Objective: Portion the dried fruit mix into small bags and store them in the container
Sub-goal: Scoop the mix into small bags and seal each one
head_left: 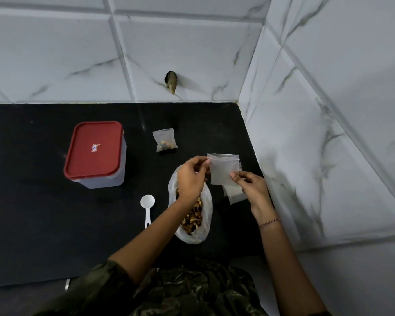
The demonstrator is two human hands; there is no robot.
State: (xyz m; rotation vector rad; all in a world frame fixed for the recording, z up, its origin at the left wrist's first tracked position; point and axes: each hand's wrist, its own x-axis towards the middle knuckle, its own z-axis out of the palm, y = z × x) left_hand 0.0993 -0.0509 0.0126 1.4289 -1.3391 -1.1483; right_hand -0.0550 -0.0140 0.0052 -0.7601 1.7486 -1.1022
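Observation:
An empty small clear zip bag (224,167) is held upright above the counter. My left hand (192,176) pinches its upper left edge and my right hand (251,185) pinches its lower right corner. Under my left hand lies a large open white bag of dried fruit mix (195,218). A filled small bag (165,140) lies farther back on the counter. The clear container with a red lid (96,153) stands shut at the left. A white scoop (147,205) lies left of the big bag. More empty small bags (234,195) lie beneath my right hand.
The black counter (43,213) ends at a marble-tiled wall behind and another wall (328,144) close on the right. A dark hole (171,81) is in the back wall. The counter's front edge runs just before my body.

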